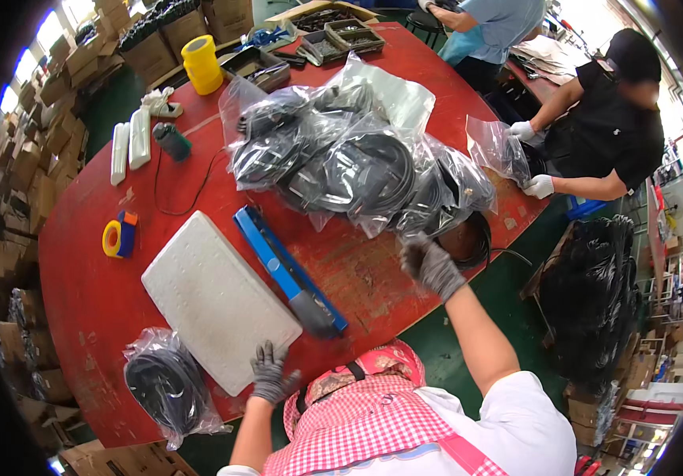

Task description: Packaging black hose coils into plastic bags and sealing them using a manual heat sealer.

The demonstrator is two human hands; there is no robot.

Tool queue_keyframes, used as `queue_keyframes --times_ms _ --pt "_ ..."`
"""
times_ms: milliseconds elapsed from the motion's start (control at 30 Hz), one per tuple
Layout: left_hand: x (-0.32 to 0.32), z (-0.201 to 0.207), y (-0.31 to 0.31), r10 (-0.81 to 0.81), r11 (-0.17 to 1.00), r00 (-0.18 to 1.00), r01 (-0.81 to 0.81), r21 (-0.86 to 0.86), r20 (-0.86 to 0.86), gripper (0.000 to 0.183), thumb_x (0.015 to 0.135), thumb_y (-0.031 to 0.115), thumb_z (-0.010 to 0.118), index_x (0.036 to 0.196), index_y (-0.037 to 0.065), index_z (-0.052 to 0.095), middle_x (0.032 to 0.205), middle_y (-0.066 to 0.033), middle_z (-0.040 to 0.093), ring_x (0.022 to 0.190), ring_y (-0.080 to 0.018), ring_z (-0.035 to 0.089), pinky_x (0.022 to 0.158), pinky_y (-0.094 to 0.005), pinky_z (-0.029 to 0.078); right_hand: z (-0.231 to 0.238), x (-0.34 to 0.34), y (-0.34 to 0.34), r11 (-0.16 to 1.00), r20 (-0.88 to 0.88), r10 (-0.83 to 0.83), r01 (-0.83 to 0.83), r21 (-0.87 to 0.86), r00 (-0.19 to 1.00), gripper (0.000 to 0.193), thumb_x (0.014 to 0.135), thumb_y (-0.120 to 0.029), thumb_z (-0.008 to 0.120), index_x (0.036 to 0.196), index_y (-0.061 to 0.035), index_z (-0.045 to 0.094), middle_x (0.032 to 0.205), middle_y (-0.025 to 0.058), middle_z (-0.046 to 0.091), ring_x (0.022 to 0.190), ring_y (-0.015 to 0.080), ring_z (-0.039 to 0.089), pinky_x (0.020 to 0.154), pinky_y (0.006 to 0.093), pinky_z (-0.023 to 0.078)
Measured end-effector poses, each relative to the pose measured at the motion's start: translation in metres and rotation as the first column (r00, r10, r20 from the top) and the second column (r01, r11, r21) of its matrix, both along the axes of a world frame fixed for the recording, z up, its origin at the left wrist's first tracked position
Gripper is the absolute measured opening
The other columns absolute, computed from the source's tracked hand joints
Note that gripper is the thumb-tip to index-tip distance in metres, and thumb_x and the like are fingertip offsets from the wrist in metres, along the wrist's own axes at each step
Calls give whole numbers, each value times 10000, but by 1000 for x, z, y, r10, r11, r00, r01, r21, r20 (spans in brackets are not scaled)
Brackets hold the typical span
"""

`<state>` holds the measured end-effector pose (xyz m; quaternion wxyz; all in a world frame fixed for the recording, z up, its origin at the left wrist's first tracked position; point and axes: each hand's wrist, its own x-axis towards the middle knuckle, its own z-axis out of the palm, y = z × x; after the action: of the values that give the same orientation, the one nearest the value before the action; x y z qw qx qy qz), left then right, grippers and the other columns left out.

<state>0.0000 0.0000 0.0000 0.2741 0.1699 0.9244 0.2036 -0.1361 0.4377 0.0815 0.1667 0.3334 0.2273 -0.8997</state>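
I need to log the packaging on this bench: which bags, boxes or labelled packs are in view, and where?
Clear bags of black cable coils: heaped mid-table.
Single bagged black coil: near table edge, left of the left hand.
Clear bag: far right edge, held in a co-worker's white gloves.
Brown cartons: beyond the far left corner.

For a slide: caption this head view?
Gloved left hand rests on white foam slab; right hand reaches into bagged black cables.

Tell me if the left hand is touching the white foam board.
Touching. The head view shows the gloved left hand with fingers resting on the near corner of the white foam board, at the red table's edge.
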Motion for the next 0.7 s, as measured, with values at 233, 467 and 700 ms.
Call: queue_keyframes --times_ms 233,467,700 --pt "-13 18 44 254 961 967 -255 -106 -27 686 675 468 626 1263 180 420 1398 -162 231 1293 -340 183 1023 -534 146 -56 -172 119 139 -187 142 168 976 972 358 847 -343 471 993 -38 587 935 77 601 808 187 557 671 351 459" --pt "-25 15 38 439 814 841 -521 -257 -315 753 682 570 553 1294 168 377 1342 -100 343 1256 -342 228 1031 -495 129 -79 -238 128 852 106 -26 -33 523 994 460 837 -433 460 1049 -39 566 1029 159 587 915 300 570 797 467 451" --pt "13 3 38 167 945 958 -223 -240 -233 770 685 612 521 1297 166 380 1353 -102 327 1274 -340 187 1043 -485 79 11 -228 84 93 45 -35 -41 995 998 498 837 -429 460 1045 9 573 1030 231 576 938 387 535 766 379 424"
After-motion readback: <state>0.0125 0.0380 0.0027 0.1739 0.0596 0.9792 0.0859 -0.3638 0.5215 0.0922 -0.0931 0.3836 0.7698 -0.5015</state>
